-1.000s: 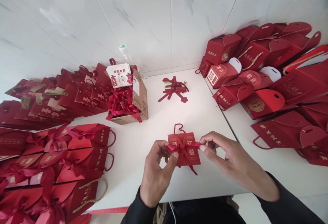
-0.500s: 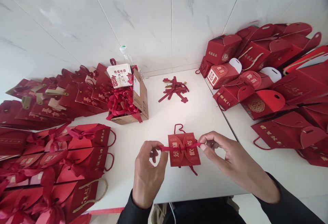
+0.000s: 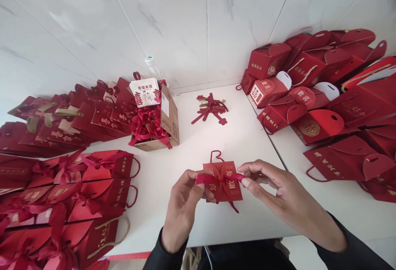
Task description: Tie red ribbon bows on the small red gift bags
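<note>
The small red gift box lies between the two hands, close to the near edge of the tabletop. Its rounded flaps meet at the middle and bear gold characters; a red cord loops from its far side. A red ribbon crosses the top from left to right.

The white tabletop reaches back to a pale, grey-veined tiled wall; a seam divides it toward the right. Near the back edge lies a heap of dark red straps. To its left, a cardboard carton contains red bows, with printed cards on top. Bow-tied boxes occupy the near left corner, red bags stand behind them, and more red boxes crowd the right side.

Left hand: thumb and forefinger pinched on the ribbon's left end, the lower fingers curled at the box's left side. Right hand: thumb and forefinger pinched on the right end, the remaining fingers loosely bent.
</note>
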Available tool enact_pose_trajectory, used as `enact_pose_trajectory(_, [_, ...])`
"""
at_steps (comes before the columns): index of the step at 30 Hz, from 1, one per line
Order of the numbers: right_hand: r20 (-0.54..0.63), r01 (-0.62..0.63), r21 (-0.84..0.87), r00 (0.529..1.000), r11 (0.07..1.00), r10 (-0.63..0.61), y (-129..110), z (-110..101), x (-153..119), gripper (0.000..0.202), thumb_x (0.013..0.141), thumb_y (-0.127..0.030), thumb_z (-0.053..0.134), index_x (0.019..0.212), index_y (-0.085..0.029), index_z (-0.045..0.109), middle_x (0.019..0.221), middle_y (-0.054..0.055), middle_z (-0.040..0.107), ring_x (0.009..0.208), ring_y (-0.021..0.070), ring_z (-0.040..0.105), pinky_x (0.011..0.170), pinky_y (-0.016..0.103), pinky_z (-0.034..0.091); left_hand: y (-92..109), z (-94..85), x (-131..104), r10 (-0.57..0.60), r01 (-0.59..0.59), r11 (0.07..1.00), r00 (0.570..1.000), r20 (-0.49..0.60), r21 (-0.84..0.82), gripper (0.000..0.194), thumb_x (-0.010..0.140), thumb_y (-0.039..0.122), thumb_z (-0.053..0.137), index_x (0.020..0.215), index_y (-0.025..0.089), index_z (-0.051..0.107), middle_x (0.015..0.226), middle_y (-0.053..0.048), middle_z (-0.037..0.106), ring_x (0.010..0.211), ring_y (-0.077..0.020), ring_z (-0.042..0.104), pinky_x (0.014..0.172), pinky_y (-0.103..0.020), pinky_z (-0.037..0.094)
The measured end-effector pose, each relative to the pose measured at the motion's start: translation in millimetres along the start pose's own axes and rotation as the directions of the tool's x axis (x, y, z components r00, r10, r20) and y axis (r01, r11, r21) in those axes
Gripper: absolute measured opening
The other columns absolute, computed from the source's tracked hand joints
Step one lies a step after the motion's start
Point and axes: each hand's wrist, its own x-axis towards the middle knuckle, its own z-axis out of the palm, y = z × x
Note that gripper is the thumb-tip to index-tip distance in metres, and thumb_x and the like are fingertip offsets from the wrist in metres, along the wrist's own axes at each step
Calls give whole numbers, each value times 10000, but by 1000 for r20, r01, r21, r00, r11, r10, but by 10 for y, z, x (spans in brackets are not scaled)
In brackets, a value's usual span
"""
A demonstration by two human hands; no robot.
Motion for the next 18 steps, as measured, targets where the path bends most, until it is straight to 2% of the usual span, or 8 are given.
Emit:
enact_pose_trajectory(3, [20, 92, 2, 996, 996, -92, -24, 1, -6, 174, 1023, -453, 594, 1079, -317, 687, 952, -15, 731, 826, 170, 702, 678, 250, 579, -24, 18, 4, -3, 16, 986, 997, 81, -164, 218, 940, 387, 682, 896, 204, 573, 1157, -76, 742, 701, -165, 712, 739, -353, 565])
enact_pose_trajectory(5, [31, 135, 7, 990, 991, -135, -33, 0, -8, 145, 1031, -418, 590, 1081, -318, 682, 949, -23, 725, 825, 161, 698, 756, 258, 587, -28, 28, 14, 25, -7, 987, 994, 106, -162, 193, 951, 381, 682, 936, 206, 601, 1197, -75, 723, 711, -143, 694, 732, -323, 548])
enact_pose_trajectory(8, [37, 139, -3, 990, 990, -139, -41, 3, -12, 126, 1027, -394, 597, 1083, -321, 683, 985, -20, 725, 875, 162, 703, 778, 257, 592, -20, 57, 27, 69, -65, 997, 994, 85, -49, 186, 976, 397, 666, 1018, 218, 642, 983, -37, 719, 713, -126, 651, 707, -275, 535])
enact_pose_trajectory(11, [55, 148, -11, 988, 989, -148, -53, 12, -14, 148, 1021, -374, 589, 1109, -320, 695, 1027, 1, 724, 932, 180, 712, 777, 271, 607, -14, 101, 32, 95, -98, 992, 995, 43, 85, 254, 997, 464, 621, 1047, 217, 654, 771, -1, 645, 711, -143, 635, 693, -265, 539])
enact_pose_trajectory(14, [64, 160, -18, 985, 987, -159, -69, 19, -10, 167, 1020, -361, 577, 1116, -310, 704, 1036, 17, 727, 941, 194, 719, 783, 291, 624, -21, 142, 34, 109, -114, 979, 993, 40, 171, 306, 1013, 498, 569, 1006, 206, 659, 761, -10, 628, 692, -150, 618, 679, -277, 536])
enact_pose_trajectory(18, [62, 208, -36, 977, 978, -205, -84, 36, 4, 213, 1031, -354, 571, 1204, -323, 691, 1035, 16, 734, 929, 197, 725, 828, 318, 634, -47, 177, 35, 120, -141, 955, 988, 96, 260, 301, 1029, 462, 538, 974, 202, 678, 778, -21, 613, 696, -153, 563, 674, -284, 513])
